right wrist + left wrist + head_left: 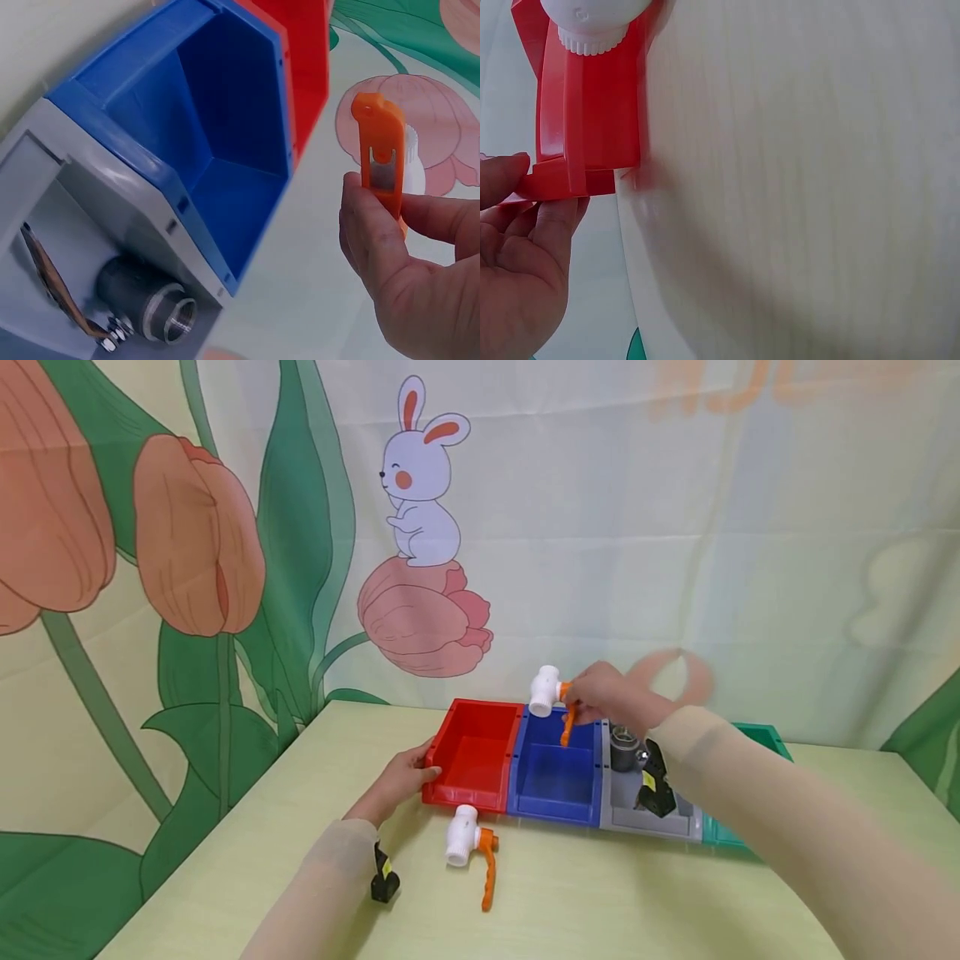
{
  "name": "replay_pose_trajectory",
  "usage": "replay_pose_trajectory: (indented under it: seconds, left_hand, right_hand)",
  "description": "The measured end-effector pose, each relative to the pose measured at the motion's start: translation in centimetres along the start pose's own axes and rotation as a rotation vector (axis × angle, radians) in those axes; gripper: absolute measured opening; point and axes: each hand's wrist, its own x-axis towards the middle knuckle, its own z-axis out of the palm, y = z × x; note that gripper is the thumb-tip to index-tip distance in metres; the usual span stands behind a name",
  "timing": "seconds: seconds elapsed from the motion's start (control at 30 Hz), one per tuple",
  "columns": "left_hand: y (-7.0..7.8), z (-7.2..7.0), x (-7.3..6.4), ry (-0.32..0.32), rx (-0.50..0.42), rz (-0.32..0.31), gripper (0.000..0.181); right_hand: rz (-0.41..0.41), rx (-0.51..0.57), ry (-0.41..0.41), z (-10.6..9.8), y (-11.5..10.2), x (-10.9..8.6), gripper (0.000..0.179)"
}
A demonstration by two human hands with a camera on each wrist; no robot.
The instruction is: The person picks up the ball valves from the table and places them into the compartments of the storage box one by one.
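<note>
My right hand (600, 693) pinches the orange lever of a white plastic ball valve (546, 692), held up above the blue bin (558, 777). In the right wrist view, the orange handle (381, 142) sits between thumb and fingers, and the white body is mostly hidden behind it. With thumb over the rim and fingers beneath, my left hand (401, 781) grips the left side wall of the red bin (472, 760). A second white ball valve (462, 835) with an orange lever lies on the table in front of the red bin.
The red and blue bins join a grey bin (652, 814) and a green bin (765, 735) in one row. A dark metal ball valve (142, 300) lies in the grey bin. Behind the table (585, 902) hangs a printed cloth (585, 527) with tulips and a rabbit.
</note>
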Motion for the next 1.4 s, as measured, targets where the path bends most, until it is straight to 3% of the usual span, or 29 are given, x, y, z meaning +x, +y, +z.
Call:
replay_pose_trajectory:
  seconds: [0.37, 0.57, 0.73, 1.1, 1.4]
  left_hand:
    - [0.0, 0.0, -0.2, 0.008, 0.004, 0.003, 0.062]
    - [0.1, -0.2, 0.0, 0.013, 0.019, 0.017, 0.061]
    - [0.2, -0.3, 0.0, 0.015, 0.021, 0.013, 0.061]
    - [-0.1, -0.1, -0.2, 0.016, 0.025, 0.003, 0.064]
    - [0.1, -0.1, -0.5, 0.018, 0.018, 0.003, 0.064]
  right_hand:
    - [-0.012, -0.087, -0.008, 1.6, 2.3, 1.0, 0.027]
    - [0.035, -0.03, 0.009, 2.2, 2.7, 2.1, 0.029]
    - [0.063, -0.094, 0.023, 2.8, 3.6, 2.8, 0.018]
    - [0.071, -0.159, 0.052, 3.7, 5.3, 4.1, 0.023]
    - [0.069, -0.137, 0.039, 4.0, 6.2, 4.6, 0.021]
